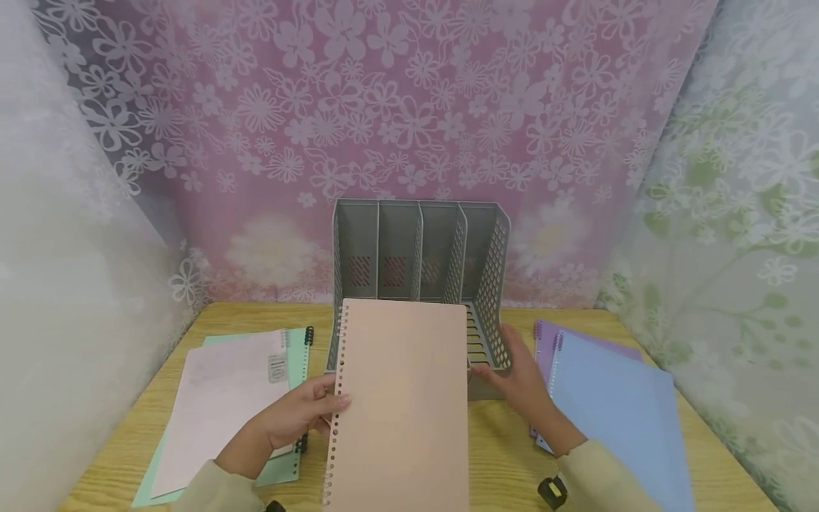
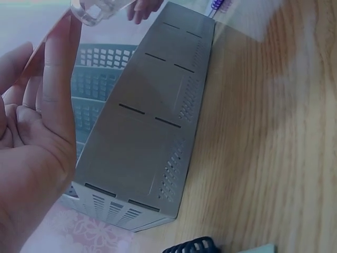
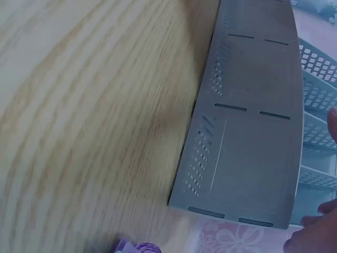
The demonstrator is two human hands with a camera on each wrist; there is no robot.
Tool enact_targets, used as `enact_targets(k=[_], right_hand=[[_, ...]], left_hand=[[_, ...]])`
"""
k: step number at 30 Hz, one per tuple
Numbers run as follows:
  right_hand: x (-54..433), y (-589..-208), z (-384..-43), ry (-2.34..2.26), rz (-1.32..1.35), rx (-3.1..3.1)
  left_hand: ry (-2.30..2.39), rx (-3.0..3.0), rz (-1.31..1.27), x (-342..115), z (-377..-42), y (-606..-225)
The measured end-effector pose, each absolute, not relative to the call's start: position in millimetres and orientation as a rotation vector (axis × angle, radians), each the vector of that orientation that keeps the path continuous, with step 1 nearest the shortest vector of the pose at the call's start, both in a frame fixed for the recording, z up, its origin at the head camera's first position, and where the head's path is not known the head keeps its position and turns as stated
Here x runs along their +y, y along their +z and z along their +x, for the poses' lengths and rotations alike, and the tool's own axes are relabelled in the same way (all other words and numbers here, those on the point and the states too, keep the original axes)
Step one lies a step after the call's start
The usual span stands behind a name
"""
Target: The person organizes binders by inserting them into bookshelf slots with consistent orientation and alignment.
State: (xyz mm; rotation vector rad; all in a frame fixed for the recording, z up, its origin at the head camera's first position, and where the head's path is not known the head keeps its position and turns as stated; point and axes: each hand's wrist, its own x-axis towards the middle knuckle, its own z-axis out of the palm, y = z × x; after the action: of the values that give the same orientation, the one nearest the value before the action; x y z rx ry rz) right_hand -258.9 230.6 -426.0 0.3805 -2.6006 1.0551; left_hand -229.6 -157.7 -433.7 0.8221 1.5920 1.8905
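A peach spiral notebook (image 1: 402, 405) stands tilted in front of a grey file organizer (image 1: 355, 245) with several upright compartments. My left hand (image 1: 301, 412) pinches the notebook by its coil-bound left edge, thumb on the front cover; the left wrist view shows the left hand (image 2: 37, 142) with fingers behind the thin notebook edge. My right hand (image 1: 521, 373) holds the organizer's front right corner, thumb at the low front rim and fingers along the side wall. In the right wrist view, only parts of the right hand (image 3: 318, 232) show beside the organizer's front panel (image 3: 253, 158).
On the left of the wooden table (image 1: 499, 455) lies a pale pink notebook (image 1: 220, 398) over a mint green notebook (image 1: 281, 469). At right, a blue notebook (image 1: 614, 412) overlaps a purple notebook (image 1: 576, 334). Flowered curtains (image 1: 409, 107) hang behind and at both sides.
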Motion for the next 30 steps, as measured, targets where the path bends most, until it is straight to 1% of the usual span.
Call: enact_targets(k=[6, 14, 30], right_hand=[[235.0, -430.1, -263.2, 1.02, 0.333, -2.695], [240.7, -434.6, -271.6, 0.974, 0.273, -2.818], [243.1, -427.6, -280.9, 0.895, 0.287, -2.981]], left_hand=[[1.899, 1.599, 0.812, -160.0, -229.6, -432.0], [1.902, 1.565, 0.883, -164.3, -230.4, -430.6], [1.9, 1.606, 0.875, -166.9, -232.3, -429.2]])
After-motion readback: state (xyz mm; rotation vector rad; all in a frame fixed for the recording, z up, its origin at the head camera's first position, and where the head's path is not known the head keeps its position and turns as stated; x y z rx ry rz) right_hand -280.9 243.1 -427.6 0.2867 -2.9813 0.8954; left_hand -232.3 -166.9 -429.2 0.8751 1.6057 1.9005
